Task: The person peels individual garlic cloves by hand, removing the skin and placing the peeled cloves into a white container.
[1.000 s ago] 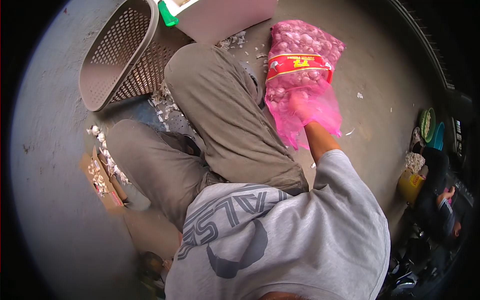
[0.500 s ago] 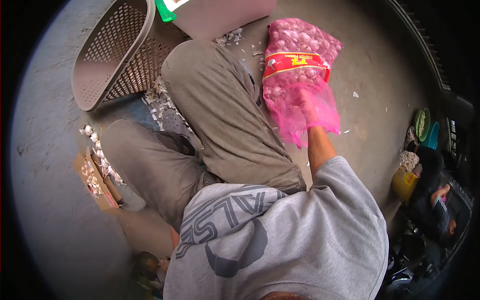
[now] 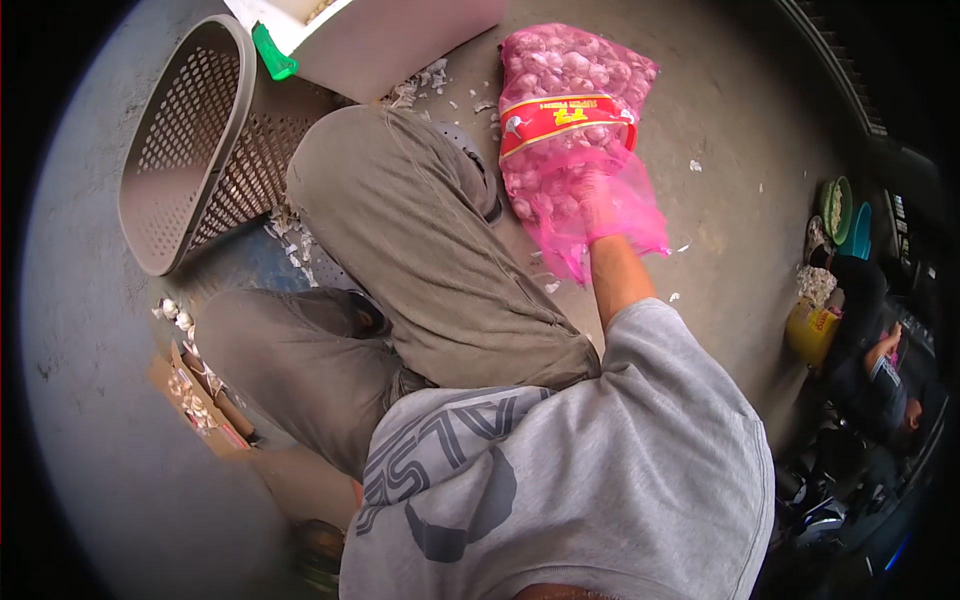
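A pink mesh bag of garlic bulbs [image 3: 575, 70] lies on the floor ahead and to the right, with a red printed label band across it. My right hand [image 3: 597, 205] reaches inside its loose mesh mouth, against the bulbs. Mesh and garlic hide the fingers, so their closing cannot be made out. My left hand is out of sight behind my body; only a sliver of that arm shows beside the grey shirt. Left of my knee, a row of garlic bulbs [image 3: 183, 320] lies by an open cardboard box [image 3: 213, 413] holding more garlic pieces.
A perforated plastic basket [image 3: 205, 150] lies tipped at upper left. Beside it stands a white box [image 3: 400, 45] with a green handle [image 3: 273, 52]. Papery skins [image 3: 290, 245] litter the floor. At far right, another person [image 3: 870, 385] sits near a yellow container [image 3: 810, 330] and a green basin [image 3: 838, 205].
The view has swung slightly, so the bag and basket appear further left. My right hand stays inside the mesh bag.
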A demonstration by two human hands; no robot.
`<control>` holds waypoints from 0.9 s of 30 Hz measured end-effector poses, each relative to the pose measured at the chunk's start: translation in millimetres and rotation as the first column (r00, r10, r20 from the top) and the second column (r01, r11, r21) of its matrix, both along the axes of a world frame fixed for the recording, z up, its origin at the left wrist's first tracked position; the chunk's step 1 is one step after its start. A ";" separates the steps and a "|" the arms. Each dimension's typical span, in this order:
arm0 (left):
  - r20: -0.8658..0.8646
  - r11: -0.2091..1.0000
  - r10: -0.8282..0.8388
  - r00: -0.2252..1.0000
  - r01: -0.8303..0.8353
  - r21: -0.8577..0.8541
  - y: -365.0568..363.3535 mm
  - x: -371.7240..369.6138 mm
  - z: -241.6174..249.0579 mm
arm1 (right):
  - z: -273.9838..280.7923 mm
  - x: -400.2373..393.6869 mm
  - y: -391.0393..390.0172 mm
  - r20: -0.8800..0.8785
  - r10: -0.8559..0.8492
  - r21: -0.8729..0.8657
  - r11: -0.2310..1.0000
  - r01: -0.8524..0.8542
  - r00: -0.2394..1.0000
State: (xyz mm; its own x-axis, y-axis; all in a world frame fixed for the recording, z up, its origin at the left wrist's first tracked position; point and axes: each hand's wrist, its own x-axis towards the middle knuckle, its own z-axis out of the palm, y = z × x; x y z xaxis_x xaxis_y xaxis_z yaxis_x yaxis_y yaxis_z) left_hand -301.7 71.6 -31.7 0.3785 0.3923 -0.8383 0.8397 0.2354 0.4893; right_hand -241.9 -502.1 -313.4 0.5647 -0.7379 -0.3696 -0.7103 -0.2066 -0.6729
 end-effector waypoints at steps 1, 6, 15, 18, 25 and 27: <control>0.001 1.000 -0.003 1.000 0.003 -0.001 -0.1 1.6 -0.9 | 1.2 0.4 -11.0 0.004 -0.020 -0.031 0.999 0.020 1.000; -0.019 1.000 -0.013 1.000 0.013 0.002 -0.7 9.3 -1.5 | 4.0 12.4 -60.0 -0.049 -0.034 -0.147 0.989 0.026 0.998; -0.025 1.000 -0.012 1.000 0.012 0.014 -2.2 12.3 -0.1 | -8.6 44.9 -96.0 -0.245 0.040 -0.159 0.984 -0.081 0.969; -0.029 1.000 0.000 1.000 0.001 0.014 -2.4 11.6 -0.1 | -10.1 47.5 -98.5 -0.271 0.057 -0.153 0.983 -0.101 0.961; -0.035 1.000 0.008 0.999 -0.007 0.011 -3.6 10.4 -2.8 | -10.4 51.7 -102.4 -0.270 0.062 -0.140 0.985 -0.103 0.961; -0.036 1.000 0.009 0.999 -0.009 0.011 -4.0 9.6 -3.3 | -12.7 52.3 -104.1 -0.272 0.062 -0.135 0.986 -0.102 0.960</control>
State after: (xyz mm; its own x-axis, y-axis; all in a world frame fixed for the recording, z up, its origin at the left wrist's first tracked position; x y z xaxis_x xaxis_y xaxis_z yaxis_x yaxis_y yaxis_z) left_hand -292.1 67.6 -35.0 0.3447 0.4045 -0.8471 0.8546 0.2381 0.4614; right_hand -189.5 -606.2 -326.1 0.5215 -0.7502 -0.4064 -0.8358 -0.3533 -0.4203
